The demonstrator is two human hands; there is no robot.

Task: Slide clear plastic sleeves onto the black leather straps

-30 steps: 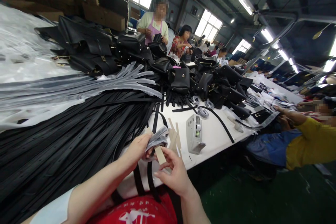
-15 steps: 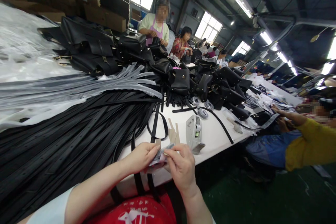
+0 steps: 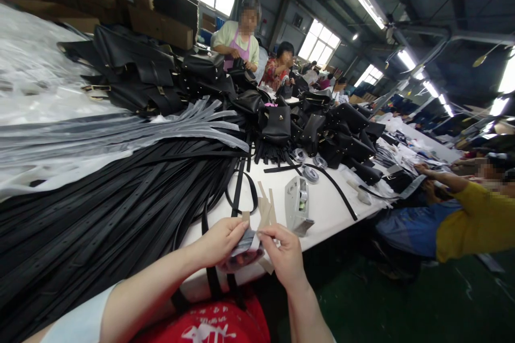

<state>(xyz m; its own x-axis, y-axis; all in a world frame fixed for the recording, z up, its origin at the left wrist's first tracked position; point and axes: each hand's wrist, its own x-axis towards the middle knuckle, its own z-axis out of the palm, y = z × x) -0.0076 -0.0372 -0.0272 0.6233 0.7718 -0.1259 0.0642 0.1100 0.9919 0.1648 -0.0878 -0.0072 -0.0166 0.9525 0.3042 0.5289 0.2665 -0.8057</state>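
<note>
My left hand [image 3: 220,240] is closed on a coiled strap in clear plastic [image 3: 240,258], held just above the near edge of the table. A short tan strip [image 3: 245,216] sticks up beside the left thumb. My right hand [image 3: 286,255] pinches a pale, narrow strip [image 3: 256,241] at the right side of the coil; whether it is tape or plastic I cannot tell. Just beyond the hands lie loose tan paper strips [image 3: 265,210]. A grey tape dispenser [image 3: 296,201] stands to their right. Fingers hide part of the coil.
Long black straps [image 3: 132,198] and plastic-covered straps [image 3: 161,131] heap up at left. Several wrapped coils [image 3: 309,173] lie behind the dispenser on the white table [image 3: 330,193]. Black bags [image 3: 276,124] pile up along the back. A co-worker in a yellow sleeve [image 3: 470,220] sits at right.
My right hand has moved slightly right and down, away from the left, drawing the pale strip out. More of the coil shows between the hands. Another tan strip end now shows below the right fingers.
</note>
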